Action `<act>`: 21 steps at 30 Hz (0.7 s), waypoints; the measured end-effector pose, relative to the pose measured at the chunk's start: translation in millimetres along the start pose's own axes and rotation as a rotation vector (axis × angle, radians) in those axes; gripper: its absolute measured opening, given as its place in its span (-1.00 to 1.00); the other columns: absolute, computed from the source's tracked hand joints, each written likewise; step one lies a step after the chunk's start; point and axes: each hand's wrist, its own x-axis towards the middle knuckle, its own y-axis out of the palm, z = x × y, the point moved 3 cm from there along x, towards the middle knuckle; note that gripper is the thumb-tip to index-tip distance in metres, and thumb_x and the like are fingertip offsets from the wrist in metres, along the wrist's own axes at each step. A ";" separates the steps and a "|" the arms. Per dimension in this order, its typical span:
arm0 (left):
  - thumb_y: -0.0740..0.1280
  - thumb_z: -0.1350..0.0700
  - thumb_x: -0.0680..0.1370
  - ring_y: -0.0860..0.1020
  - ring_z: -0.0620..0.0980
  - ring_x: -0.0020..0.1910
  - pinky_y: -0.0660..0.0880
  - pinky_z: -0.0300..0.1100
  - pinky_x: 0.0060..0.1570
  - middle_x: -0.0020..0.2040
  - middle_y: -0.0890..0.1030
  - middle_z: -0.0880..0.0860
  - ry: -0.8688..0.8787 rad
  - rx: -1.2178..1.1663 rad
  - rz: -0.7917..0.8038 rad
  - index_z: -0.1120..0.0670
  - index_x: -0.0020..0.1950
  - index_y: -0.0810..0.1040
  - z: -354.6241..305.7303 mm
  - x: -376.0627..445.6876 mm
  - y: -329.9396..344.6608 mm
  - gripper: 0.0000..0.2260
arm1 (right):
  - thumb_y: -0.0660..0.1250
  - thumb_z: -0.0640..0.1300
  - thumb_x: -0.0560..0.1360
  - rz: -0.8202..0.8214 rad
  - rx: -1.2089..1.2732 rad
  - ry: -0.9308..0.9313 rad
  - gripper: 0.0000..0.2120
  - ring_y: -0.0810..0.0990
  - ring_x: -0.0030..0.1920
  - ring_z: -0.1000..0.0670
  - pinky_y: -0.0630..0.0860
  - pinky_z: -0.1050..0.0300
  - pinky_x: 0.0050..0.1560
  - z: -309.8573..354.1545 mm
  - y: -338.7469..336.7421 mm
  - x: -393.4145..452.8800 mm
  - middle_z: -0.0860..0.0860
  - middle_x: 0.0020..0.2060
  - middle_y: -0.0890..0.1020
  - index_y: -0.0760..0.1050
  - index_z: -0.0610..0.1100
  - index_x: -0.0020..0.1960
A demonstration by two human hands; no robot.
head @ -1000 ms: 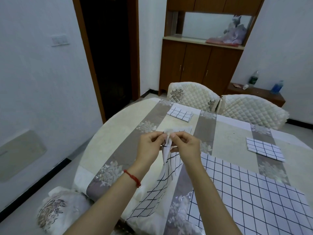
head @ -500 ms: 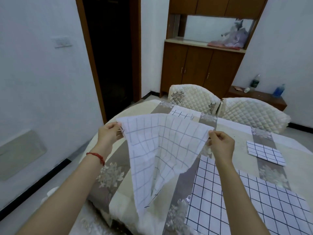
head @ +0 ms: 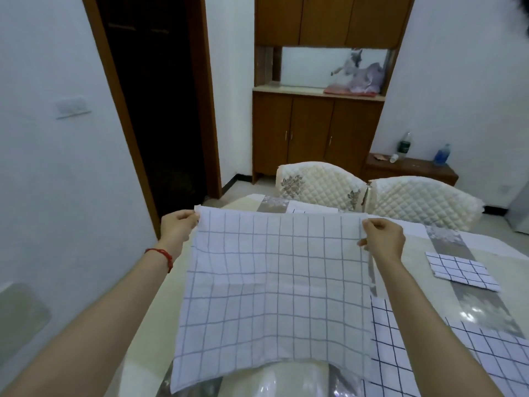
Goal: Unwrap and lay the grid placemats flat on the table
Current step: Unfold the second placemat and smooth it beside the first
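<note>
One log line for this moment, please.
step: spreading | placemat: unfolded, held up | left hand: pinches corner | right hand: pinches corner | table: not laid yet

Readable text: none is being shown anywhere in the view.
Green-labelled bottle [head: 404, 146]: a label is being displayed, but its print is too small to be read.
Blue bottle [head: 442, 155]: a label is being displayed, its wording being lost to blur.
Wall switch plate [head: 72, 106]: no marking is being made out.
Placemats: only grid lines are being shown, no lettering.
</note>
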 end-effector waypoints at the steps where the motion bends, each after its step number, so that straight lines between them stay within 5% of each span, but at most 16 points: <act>1: 0.32 0.19 0.51 0.50 0.16 -0.11 0.52 0.05 0.05 0.00 0.61 0.19 -0.008 0.001 0.015 0.19 0.13 0.57 -2.5 13.6 3.2 -0.79 | 0.25 -0.19 0.49 -0.018 0.015 0.016 -0.87 0.52 -0.62 0.21 0.48 0.17 -0.41 1.2 6.3 5.0 -0.12 -0.31 0.62 0.57 -0.20 -0.11; 4: 0.29 0.21 0.53 0.47 0.07 -0.29 0.51 -0.09 -0.23 -0.18 0.57 0.17 -0.005 -0.016 0.053 0.22 0.13 0.55 -12.8 48.7 12.3 -0.80 | 0.26 -0.21 0.51 -0.057 0.136 0.041 -0.90 0.58 -0.53 0.18 0.52 0.33 -0.49 6.5 21.7 11.9 -0.09 -0.26 0.60 0.54 -0.19 -0.08; 8: 0.28 0.21 0.54 0.55 -0.02 -0.36 0.54 -0.23 -0.33 -0.23 0.58 0.12 0.064 -0.082 0.134 0.24 0.14 0.54 -36.8 83.5 19.3 -0.79 | 0.27 -0.19 0.52 -0.115 0.295 0.019 -0.92 0.64 -0.25 0.00 0.57 0.23 -0.30 23.1 27.8 14.5 -0.12 -0.16 0.62 0.53 -0.16 -0.07; 11: 0.25 0.22 0.55 0.56 -0.15 -0.53 0.50 -0.37 -0.50 -0.23 0.57 0.10 0.166 -0.128 0.236 0.20 0.11 0.52 -56.4 94.3 18.3 -0.84 | 0.27 -0.20 0.52 -0.151 0.413 -0.040 -0.91 0.64 -0.26 0.07 0.61 0.26 -0.27 37.6 20.1 8.8 -0.07 -0.18 0.62 0.53 -0.13 -0.14; 19: 0.21 0.35 0.53 0.65 -0.13 -0.40 0.58 -0.35 -0.38 -0.40 0.66 0.05 0.208 -0.210 0.459 0.16 -0.19 0.52 -17.5 70.8 -10.1 -0.83 | 0.26 -0.33 0.49 -0.234 0.572 -0.056 -0.82 0.69 -0.33 0.04 0.59 0.27 -0.33 -11.3 -11.3 -64.4 0.06 -0.44 0.65 0.50 -0.14 -0.24; 21: 0.21 0.40 0.50 0.66 -0.11 -0.38 0.57 -0.34 -0.39 -0.28 0.64 0.13 0.172 -0.199 0.481 0.21 -0.24 0.51 10.9 63.6 -18.6 -0.82 | 0.24 -0.38 0.48 -0.240 0.571 0.017 -0.79 0.68 -0.37 0.05 0.59 0.29 -0.34 -41.4 -13.7 -82.7 0.06 -0.48 0.63 0.49 -0.16 -0.26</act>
